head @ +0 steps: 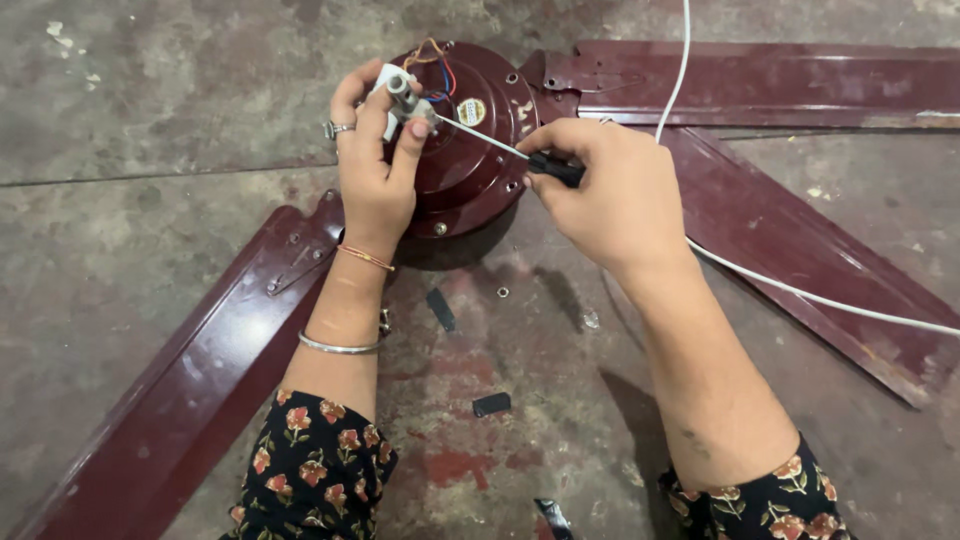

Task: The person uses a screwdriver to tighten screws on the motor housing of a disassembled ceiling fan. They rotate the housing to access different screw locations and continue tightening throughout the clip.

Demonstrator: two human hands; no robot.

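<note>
Pinching the white connector (398, 95) firmly in the left hand (372, 170) steadies it — the right hand (610, 195), gripping the screwdriver (520, 155), should press straight in

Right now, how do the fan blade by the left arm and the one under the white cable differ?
The dark red metal fan blade by the left arm runs toward the bottom-left corner with nothing lying on it; the dark red metal fan blade on the right runs toward the lower right, crossed by a thin white cable. Both lie flat on the floor, joined to the round maroon motor housing.
</note>
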